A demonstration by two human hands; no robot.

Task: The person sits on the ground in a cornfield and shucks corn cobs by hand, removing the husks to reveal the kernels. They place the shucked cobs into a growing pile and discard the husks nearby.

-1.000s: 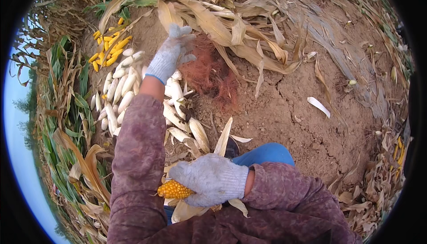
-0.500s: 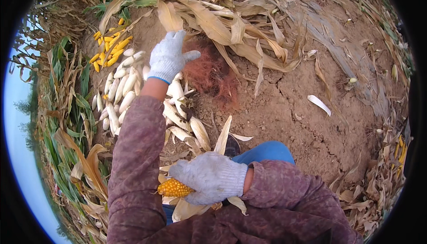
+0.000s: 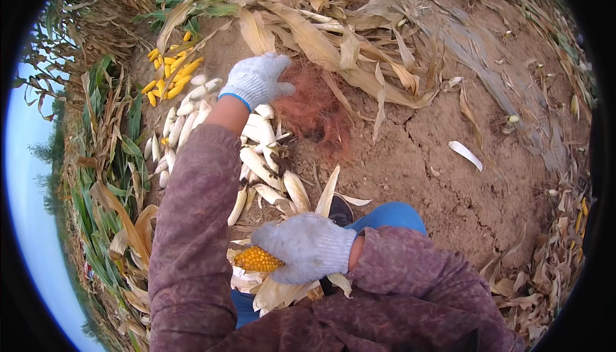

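At my lap, my right hand (image 3: pixel 305 249) in a grey-white knit glove is closed round an ear of corn (image 3: pixel 256 259). The ear's bare yellow kernels poke out on the left, and pale husk leaves (image 3: pixel 277 293) spread under the glove. My left hand (image 3: pixel 258 81), gloved with a blue cuff edge, reaches forward above the ground. Its thumb stands apart from the fingers, and no object shows in it. Beside the thumb lies a reddish-brown heap of corn silk (image 3: pixel 314 105). Below and left of that hand are whitish ears still in husk (image 3: pixel 260 167).
A pile of bare yellow cobs (image 3: pixel 173 73) lies at the far left. Dry husks and stalks (image 3: pixel 333 37) stretch across the far side. Cracked soil (image 3: pixel 436 179) extends to the right, with a loose pale husk piece (image 3: pixel 465 154) on it. Green leaves (image 3: pixel 106 179) border the left.
My left hand has moved slightly right and nearer, its fingers less stretched out. My right hand keeps hold of the ear of corn. The whole view has shifted a little.
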